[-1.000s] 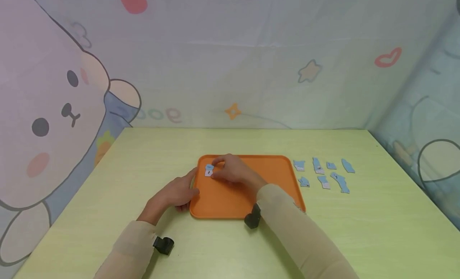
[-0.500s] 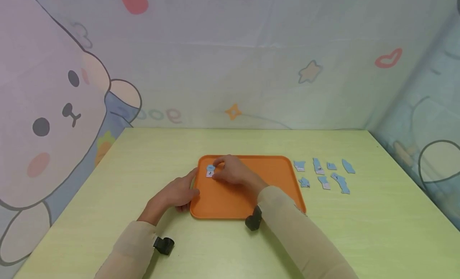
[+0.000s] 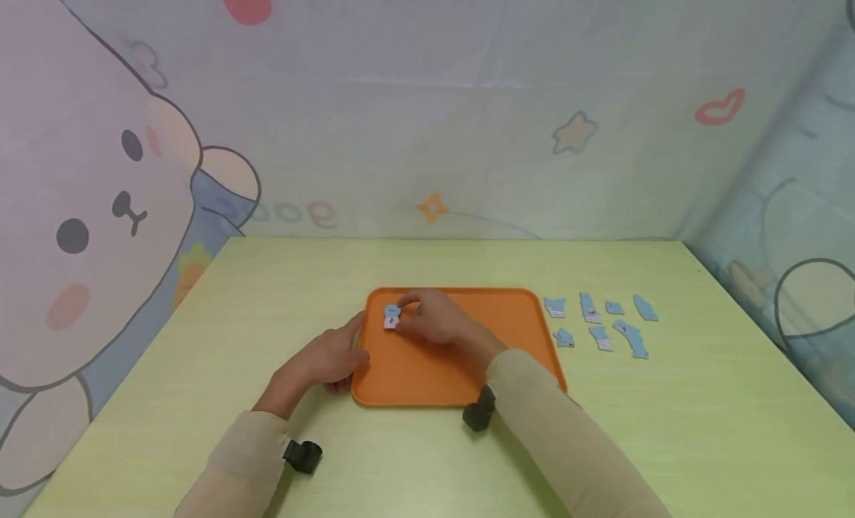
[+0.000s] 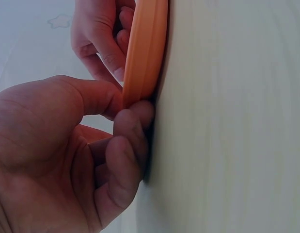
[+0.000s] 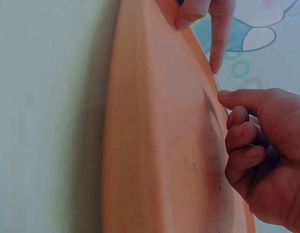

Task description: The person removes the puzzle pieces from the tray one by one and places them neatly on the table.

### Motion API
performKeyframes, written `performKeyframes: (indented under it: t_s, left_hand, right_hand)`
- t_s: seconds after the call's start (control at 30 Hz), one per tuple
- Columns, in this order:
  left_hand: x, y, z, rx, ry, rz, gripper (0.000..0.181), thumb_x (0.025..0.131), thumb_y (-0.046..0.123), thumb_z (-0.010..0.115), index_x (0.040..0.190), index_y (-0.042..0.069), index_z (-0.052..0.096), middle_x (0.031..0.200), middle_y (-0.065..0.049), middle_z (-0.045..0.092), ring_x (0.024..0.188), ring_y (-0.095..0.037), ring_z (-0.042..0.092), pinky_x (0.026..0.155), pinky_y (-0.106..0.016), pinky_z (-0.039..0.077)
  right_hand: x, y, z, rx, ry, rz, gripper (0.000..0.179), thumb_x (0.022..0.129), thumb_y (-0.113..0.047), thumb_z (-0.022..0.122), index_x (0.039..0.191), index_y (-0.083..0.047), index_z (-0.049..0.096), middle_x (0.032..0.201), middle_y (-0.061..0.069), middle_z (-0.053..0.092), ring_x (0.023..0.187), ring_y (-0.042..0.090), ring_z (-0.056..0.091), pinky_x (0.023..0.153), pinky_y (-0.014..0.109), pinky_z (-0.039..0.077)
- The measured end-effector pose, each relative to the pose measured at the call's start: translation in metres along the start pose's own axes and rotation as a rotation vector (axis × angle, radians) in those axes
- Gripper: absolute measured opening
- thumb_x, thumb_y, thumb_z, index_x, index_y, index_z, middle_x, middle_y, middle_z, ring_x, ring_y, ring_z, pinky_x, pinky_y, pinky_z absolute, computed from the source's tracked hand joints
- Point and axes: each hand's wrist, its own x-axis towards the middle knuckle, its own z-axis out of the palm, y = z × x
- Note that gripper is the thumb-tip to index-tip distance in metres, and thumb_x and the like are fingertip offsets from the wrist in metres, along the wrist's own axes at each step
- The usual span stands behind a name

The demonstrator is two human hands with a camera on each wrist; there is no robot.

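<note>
My left hand (image 3: 329, 357) grips the left rim of the orange tray (image 3: 461, 388); in the left wrist view its thumb is at the rim and the other fingers curl against the outer wall. Inside the tray, near the far left corner, lies a small puzzle piece (image 3: 391, 321), blue above and pale pink below with a dark mark. My right hand (image 3: 434, 317) pinches this piece at its right side, index finger at the top and thumb at the bottom. In the right wrist view the piece shows only as a thin edge by the thumb.
Right of the tray, several loose puzzle pieces lie in two rough rows on the pale green table (image 3: 675, 429), among them a long blue one (image 3: 632, 340) and a pointed one (image 3: 645, 308). A printed cloth backdrop (image 3: 481, 132) stands behind the table.
The puzzle piece has shifted slightly right within the tray, together with my right hand. My left hand keeps its grip on the rim.
</note>
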Motion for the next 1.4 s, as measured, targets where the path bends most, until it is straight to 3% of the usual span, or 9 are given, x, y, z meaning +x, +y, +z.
performKeyframes:
  t_s: [0.13, 0.37, 0.53, 0.77, 1.1, 1.4]
  left_hand:
    - [0.0, -0.001, 0.0, 0.006, 0.004, 0.014, 0.074, 0.09, 0.016, 0.048, 0.155, 0.021, 0.012, 0.055, -0.006, 0.057, 0.042, -0.018, 0.051, 0.044, -0.033, 0.046]
    - [0.0, 0.0, 0.0, 0.005, -0.001, -0.003, 0.074, 0.09, 0.016, 0.048, 0.155, 0.02, 0.011, 0.055, -0.007, 0.057, 0.043, -0.018, 0.051, 0.045, -0.032, 0.046]
    - [0.0, 0.001, 0.0, 0.002, 0.0, -0.019, 0.074, 0.089, 0.016, 0.048, 0.154, 0.019, 0.012, 0.056, -0.007, 0.058, 0.043, -0.018, 0.052, 0.045, -0.032, 0.047]
    - [-0.001, 0.001, 0.0, -0.005, 0.007, 0.003, 0.075, 0.088, 0.015, 0.048, 0.154, 0.018, 0.013, 0.055, -0.007, 0.057, 0.042, -0.018, 0.049, 0.044, -0.032, 0.046]
    - [-0.001, 0.001, 0.001, 0.009, 0.013, 0.008, 0.076, 0.088, 0.014, 0.047, 0.155, 0.019, 0.012, 0.055, -0.006, 0.056, 0.042, -0.018, 0.049, 0.045, -0.033, 0.046]
    - [-0.002, 0.002, 0.001, 0.015, 0.018, 0.011, 0.076, 0.087, 0.012, 0.047, 0.154, 0.016, 0.013, 0.055, -0.006, 0.056, 0.042, -0.018, 0.049, 0.045, -0.032, 0.046]
  right_hand:
    - [-0.007, 0.003, -0.003, 0.023, 0.009, -0.007, 0.039, 0.086, -0.03, 0.067, 0.123, -0.019, 0.062, 0.104, -0.002, 0.062, 0.08, 0.013, 0.054, 0.072, 0.026, 0.045]
    - [-0.018, 0.006, -0.008, 0.099, -0.018, -0.028, 0.039, 0.089, -0.027, 0.064, 0.126, -0.017, 0.058, 0.073, 0.003, 0.065, 0.053, 0.015, 0.052, 0.05, 0.027, 0.043]
    - [-0.025, 0.005, -0.012, 0.071, 0.001, -0.055, 0.04, 0.088, -0.029, 0.066, 0.125, -0.017, 0.059, 0.067, -0.001, 0.063, 0.054, 0.012, 0.053, 0.05, 0.027, 0.044]
    - [-0.038, 0.004, -0.016, 0.087, 0.004, -0.069, 0.037, 0.088, -0.029, 0.065, 0.123, -0.02, 0.059, 0.058, -0.001, 0.051, 0.05, 0.013, 0.046, 0.049, 0.027, 0.041]
    - [-0.055, 0.011, -0.021, 0.086, -0.001, -0.081, 0.032, 0.086, -0.034, 0.066, 0.118, -0.03, 0.06, 0.057, -0.004, 0.043, 0.05, 0.012, 0.039, 0.048, 0.028, 0.035]
    - [-0.065, 0.02, -0.026, 0.113, 0.006, -0.124, 0.033, 0.085, -0.034, 0.069, 0.116, -0.03, 0.059, 0.053, -0.005, 0.033, 0.047, 0.011, 0.033, 0.047, 0.026, 0.032]
